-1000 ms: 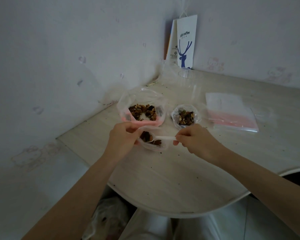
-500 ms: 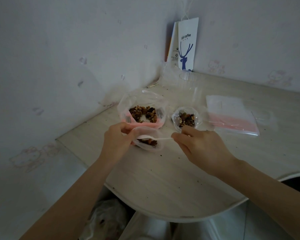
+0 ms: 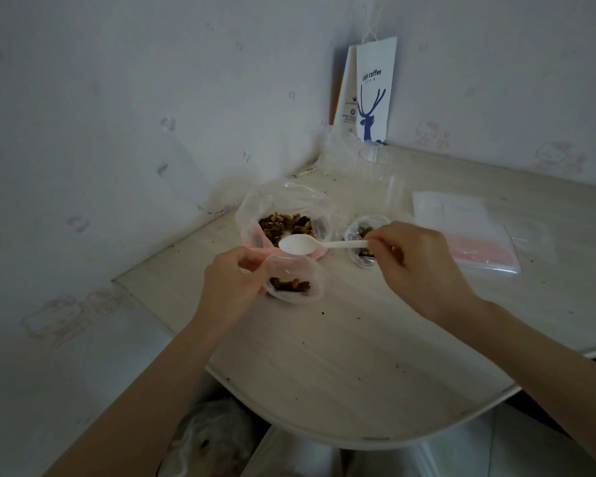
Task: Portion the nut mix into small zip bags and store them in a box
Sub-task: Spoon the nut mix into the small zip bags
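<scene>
White paper bag (image 3: 372, 94) reading "coffee" with a blue deer, in the wall corner, pale speckled worktop (image 3: 341, 356), left hand (image 3: 231, 284) pinching an open small zip bag (image 3: 295, 282) of nut mix, right hand (image 3: 417, 263) gripping an empty white spoon (image 3: 310, 244), both well in front of the paper bag

We see the large nut bag (image 3: 286, 225) near the desk's (image 3: 358, 356) left edge, a small filled bag (image 3: 365, 246) just right of it. The open small bag (image 3: 295, 282) sits before them; spare bags (image 3: 468, 228) lie toward the right, a paper bag (image 3: 372, 94) in the back corner.

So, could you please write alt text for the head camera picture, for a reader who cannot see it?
A person's left hand holds open a small zip bag with some nuts inside, while the right hand holds an empty white plastic spoon above it. Behind, a bigger bag of nut mix stands on a pale table.
</scene>
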